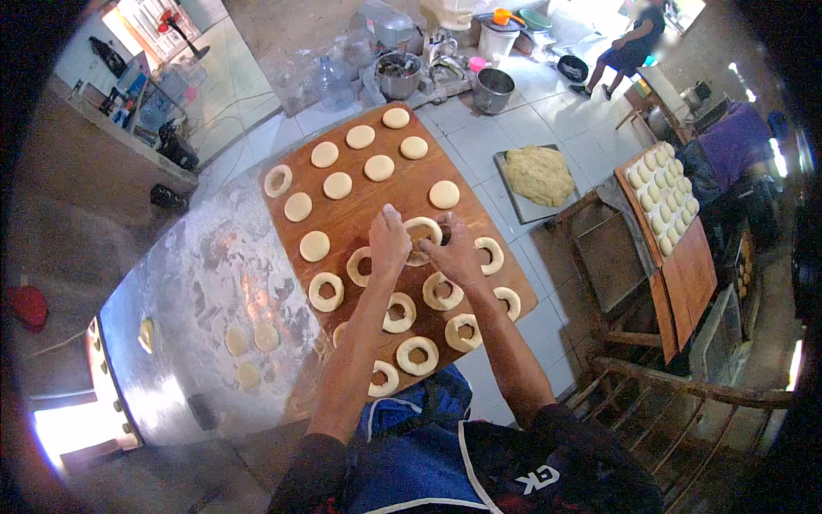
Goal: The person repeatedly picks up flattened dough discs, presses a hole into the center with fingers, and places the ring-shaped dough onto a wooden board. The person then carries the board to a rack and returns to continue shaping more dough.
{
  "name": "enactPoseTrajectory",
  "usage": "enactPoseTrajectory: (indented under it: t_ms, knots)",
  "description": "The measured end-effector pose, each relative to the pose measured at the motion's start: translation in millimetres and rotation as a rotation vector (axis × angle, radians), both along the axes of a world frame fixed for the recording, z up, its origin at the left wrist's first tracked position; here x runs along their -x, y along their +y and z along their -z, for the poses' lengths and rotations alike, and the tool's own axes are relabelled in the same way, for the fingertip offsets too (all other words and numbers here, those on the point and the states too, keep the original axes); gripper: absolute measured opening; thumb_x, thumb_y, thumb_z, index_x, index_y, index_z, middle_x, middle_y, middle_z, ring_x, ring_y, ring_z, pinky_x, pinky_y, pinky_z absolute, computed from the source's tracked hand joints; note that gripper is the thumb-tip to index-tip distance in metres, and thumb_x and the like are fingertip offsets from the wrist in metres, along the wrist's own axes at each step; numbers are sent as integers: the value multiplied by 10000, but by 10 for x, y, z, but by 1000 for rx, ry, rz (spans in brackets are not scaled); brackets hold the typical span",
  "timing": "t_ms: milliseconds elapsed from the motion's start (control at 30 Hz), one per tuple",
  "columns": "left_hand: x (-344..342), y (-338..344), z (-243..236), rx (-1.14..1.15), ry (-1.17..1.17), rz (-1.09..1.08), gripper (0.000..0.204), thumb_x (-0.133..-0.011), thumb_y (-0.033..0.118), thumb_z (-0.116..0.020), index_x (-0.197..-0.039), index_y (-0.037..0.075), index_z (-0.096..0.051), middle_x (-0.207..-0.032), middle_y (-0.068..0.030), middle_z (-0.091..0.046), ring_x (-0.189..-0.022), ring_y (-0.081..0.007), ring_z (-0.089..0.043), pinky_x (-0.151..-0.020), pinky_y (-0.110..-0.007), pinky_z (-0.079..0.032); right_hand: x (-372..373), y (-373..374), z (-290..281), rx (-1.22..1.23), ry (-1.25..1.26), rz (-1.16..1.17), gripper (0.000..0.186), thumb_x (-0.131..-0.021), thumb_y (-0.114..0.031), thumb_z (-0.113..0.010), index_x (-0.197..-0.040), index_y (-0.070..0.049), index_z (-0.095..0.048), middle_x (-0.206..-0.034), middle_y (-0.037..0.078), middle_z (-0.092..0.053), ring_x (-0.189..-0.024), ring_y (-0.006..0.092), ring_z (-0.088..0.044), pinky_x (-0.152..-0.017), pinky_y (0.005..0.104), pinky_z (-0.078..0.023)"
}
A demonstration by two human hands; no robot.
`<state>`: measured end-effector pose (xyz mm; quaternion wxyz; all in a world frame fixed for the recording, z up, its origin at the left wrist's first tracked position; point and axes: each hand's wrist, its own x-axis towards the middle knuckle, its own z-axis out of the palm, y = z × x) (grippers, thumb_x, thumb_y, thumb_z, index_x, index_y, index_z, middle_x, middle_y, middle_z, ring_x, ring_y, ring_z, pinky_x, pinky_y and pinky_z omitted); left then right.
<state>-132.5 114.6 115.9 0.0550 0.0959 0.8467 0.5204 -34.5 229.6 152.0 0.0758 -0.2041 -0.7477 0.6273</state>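
Both my hands are at a pale dough ring on a brown wooden board. My left hand is closed at the ring's left edge. From the right, my right hand curls its fingers over the rim; its thumb is by the hole. More dough rings lie around and below my forearms, among them one near the board's close edge. Several flat dough rounds without holes lie on the far part of the board, with a single ring at the far left corner.
A floury metal table with a few dough pieces is at left. Beyond the board, a dough mass rests on a tray. Dough balls fill a white tray at right, above a wooden chair. A person stands far back.
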Motion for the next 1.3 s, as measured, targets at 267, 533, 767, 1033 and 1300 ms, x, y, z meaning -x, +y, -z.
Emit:
enactPoseTrajectory:
  t_ms: [267,533,767,1033,1300]
  knots:
    - [215,-144,265,324,241,442,264,-884,288,-650,-961,36,-643,-958,-175,-624,-960,-357,-583,-844,-472,-475,286,558,515,-858,-11,57,418,-857,-79,-581,-1247,35,-483,-1249,287,-540,-1183,445,-510,-1027,468,-406]
    - [-291,-453,-63,240,487,261,252,-850,216,-694,-1033,52,-638,-988,-149,-604,-994,-335,-580,-856,-443,-480,920,997,908,-904,-87,-182,233,-873,-248,-654,-952,-30,-679,-982,149,-705,-934,318,-658,-789,378,-522]
    - [-908,-2187,-190,80,330,16,155,-859,76,-661,-1003,36,-621,-979,-148,-617,-952,-349,-598,-832,-433,-478,750,84,-123,-653,50,-391,373,-725,-275,-797,-968,-22,-669,-880,163,-697,-816,322,-682,-725,398,-534]
    - [-1180,-3315,-235,91,206,-280,109,-874,62,-628,-976,25,-625,-974,-142,-624,-938,-337,-606,-813,-422,-483,1586,-2805,232,-696,74,-810,289,-770,-124,-736,-1035,-50,-645,-1016,153,-630,-938,334,-627,-771,464,-513]
    - [-1381,-4151,-49,-18,176,-381,130,-895,99,-629,-999,21,-616,-943,-160,-633,-894,-351,-615,-796,-429,-491,2356,-3905,746,-912,-34,-688,412,-580,-250,-873,-890,-129,-632,-983,117,-654,-1014,324,-616,-801,479,-504]
